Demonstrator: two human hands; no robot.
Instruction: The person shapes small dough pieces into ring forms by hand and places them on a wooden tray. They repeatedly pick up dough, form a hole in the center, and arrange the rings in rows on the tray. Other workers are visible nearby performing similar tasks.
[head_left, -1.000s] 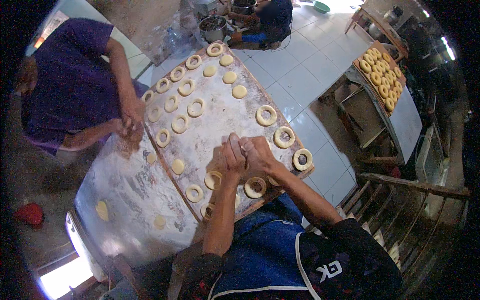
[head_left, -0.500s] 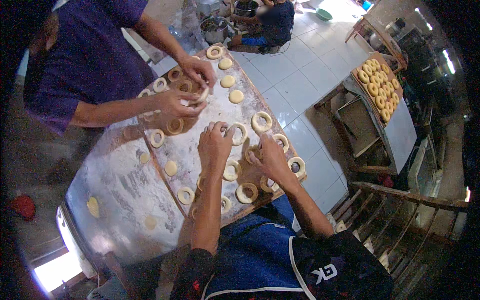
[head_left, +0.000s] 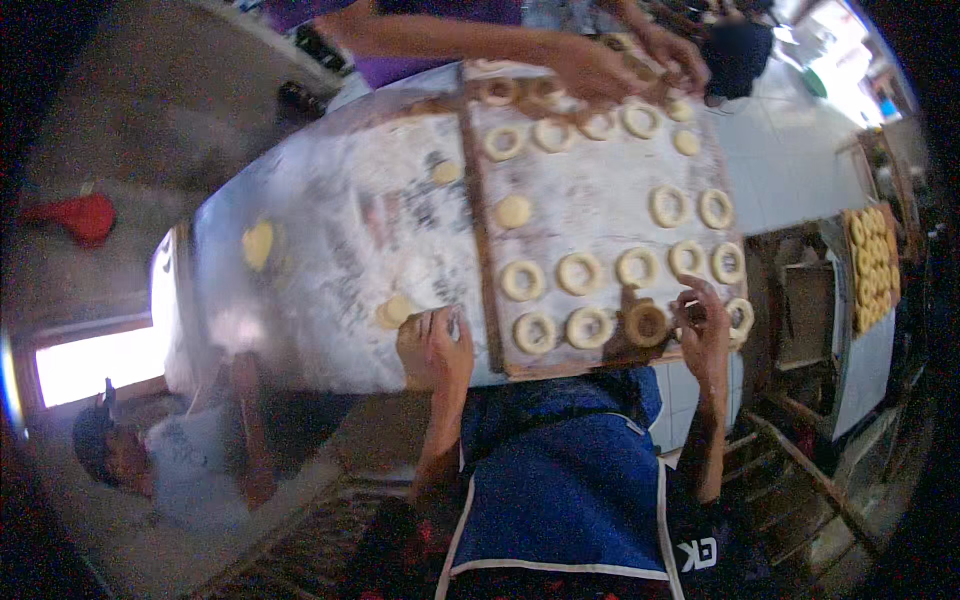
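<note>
Most dough on the floured board [head_left: 590, 185] is already soft, pale rings [head_left: 563, 273]; smooth, uncut discs [head_left: 513, 211] remain there and left of it, on the dusty metal desk [head_left: 320, 190]. Left of the board, the left hand [head_left: 437, 350] curls beside a disc; over its near-right corner, the right hand [head_left: 702, 320] is half-curled. Either's hold, I can't tell.

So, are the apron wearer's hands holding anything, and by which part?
Can't tell: the left hand is at a dough disc, the right hand among dough rings; no grip shows clearly.
</note>
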